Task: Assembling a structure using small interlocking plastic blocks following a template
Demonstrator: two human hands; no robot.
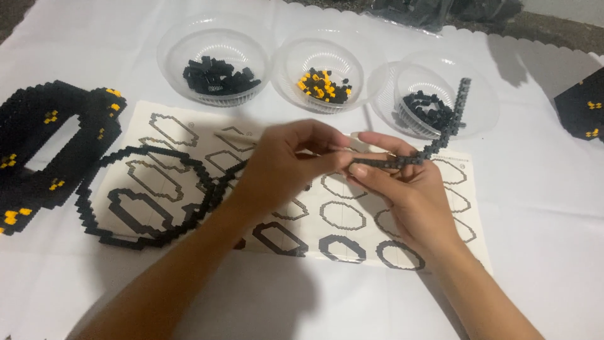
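1. Left hand [286, 165] pinching the near end of a thin dark brick strip [440, 129], fingers closed tight on it, likely to keep it from wobbling.
2. Right hand [402, 189] also gripping the strip from below, thumb and fingers closed around the flat part, so both hands share the hold.
3. Strip held up in the air above the paper, flat between the hands, then bending upward at the far end, over the right-most bowl.
4. Instruction sheet [189, 129] lying flat on the white cloth [541, 208] right under the hands, full of ring-shaped drawings, close enough to look at while building.
5. Big black ring of bricks [94, 217] resting on the left part of the sheet, partly hidden by the left arm.
6. Tall black block build with yellow dots [31, 119] set off to the far left, out of the way.
7. Three clear bowls in a row behind the sheet, within easy reach: left bowl [214, 47] with black bricks, middle bowl [321, 56] with black and yellow bricks, right bowl [484, 101] with dark bricks. Sorted by colour, so picking is easy.
8. Another black piece with yellow dots [582, 107] at the right edge, only partly seen.
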